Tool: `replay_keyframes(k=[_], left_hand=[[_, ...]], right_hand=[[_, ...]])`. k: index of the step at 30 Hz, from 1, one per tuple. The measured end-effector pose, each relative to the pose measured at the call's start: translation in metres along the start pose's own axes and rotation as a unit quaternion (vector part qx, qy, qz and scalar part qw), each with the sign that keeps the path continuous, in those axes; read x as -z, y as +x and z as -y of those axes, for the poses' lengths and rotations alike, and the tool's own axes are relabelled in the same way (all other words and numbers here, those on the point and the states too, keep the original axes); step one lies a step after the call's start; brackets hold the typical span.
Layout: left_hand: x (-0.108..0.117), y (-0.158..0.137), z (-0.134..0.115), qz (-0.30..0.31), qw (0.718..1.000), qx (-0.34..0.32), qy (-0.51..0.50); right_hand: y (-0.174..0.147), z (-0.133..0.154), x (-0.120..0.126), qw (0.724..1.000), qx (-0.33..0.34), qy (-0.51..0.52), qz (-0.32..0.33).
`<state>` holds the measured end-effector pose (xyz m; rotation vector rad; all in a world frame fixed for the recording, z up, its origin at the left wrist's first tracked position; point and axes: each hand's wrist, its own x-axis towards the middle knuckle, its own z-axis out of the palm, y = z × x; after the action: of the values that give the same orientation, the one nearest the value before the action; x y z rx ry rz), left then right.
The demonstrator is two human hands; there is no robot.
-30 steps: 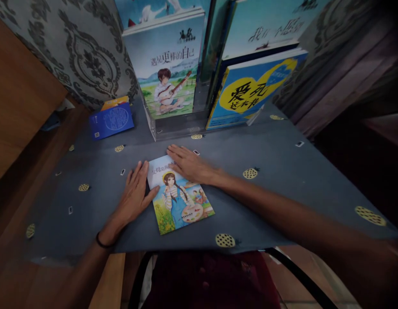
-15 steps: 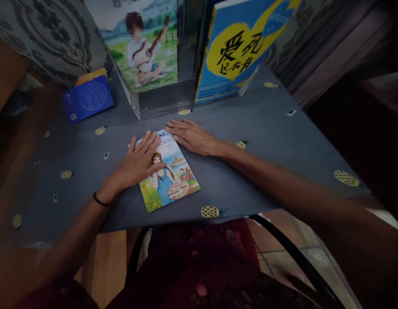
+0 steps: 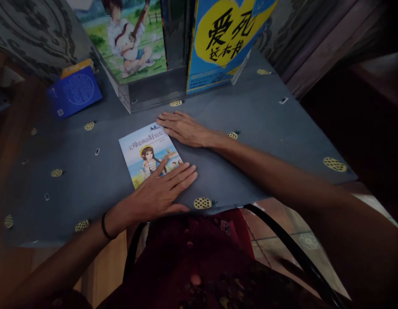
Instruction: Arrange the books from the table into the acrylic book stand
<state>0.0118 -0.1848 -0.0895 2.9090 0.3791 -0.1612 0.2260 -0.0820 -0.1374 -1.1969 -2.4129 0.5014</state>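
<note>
Booklet (image 3: 145,149) | bottom hidden (behind left hand (image 3: 162,188)) | guitar book (image 3: 131,47) | top cropped

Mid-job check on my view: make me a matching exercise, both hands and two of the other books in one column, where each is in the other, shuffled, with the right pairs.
1. left hand
2. right hand
3. dark-blue book
4. yellow-heart book

A. standing at the display stand
B. at the pale-blue book's top right corner
C. lying left of the display stand
D. across the pale-blue book's lower part

Pairs: 1-D, 2-B, 3-C, 4-A
</note>
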Motion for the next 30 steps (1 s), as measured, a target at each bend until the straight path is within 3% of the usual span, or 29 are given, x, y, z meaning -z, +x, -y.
replay_keyframes(k=[5, 8, 11, 14, 17, 24, 27, 30], left_hand=[[0.004, -0.007, 0.007, -0.044, 0.992, 0.026, -0.114], [0.001, -0.015, 0.029, -0.161, 0.967, 0.126, -0.150], [-0.008, -0.023, 0.058, -0.251, 0.932, 0.236, -0.110], [-0.015, -0.027, 0.079, -0.250, 0.932, 0.252, -0.078], [-0.016, -0.028, 0.089, -0.236, 0.940, 0.237, -0.072], [-0.015, -0.029, 0.092, -0.230, 0.942, 0.235, -0.065], [-0.017, -0.029, 0.090, -0.229, 0.943, 0.234, -0.057], [-0.018, -0.028, 0.089, -0.233, 0.943, 0.233, -0.057]], right_hand=[[-0.005, 0.008, 0.000, 1.000, -0.011, -0.029, -0.006], [-0.011, 0.014, -0.003, 0.999, -0.013, -0.039, -0.011], [-0.023, 0.022, -0.005, 0.999, -0.010, -0.047, -0.004], [-0.039, 0.042, -0.005, 0.998, -0.017, -0.061, -0.003], [-0.055, 0.081, -0.010, 0.997, -0.018, -0.077, -0.004], [-0.073, 0.192, -0.064, 0.986, 0.137, -0.059, 0.074], [-0.076, 0.201, -0.072, 0.988, 0.124, -0.068, 0.066], [-0.086, 0.187, -0.060, 0.993, 0.078, -0.060, 0.062]])
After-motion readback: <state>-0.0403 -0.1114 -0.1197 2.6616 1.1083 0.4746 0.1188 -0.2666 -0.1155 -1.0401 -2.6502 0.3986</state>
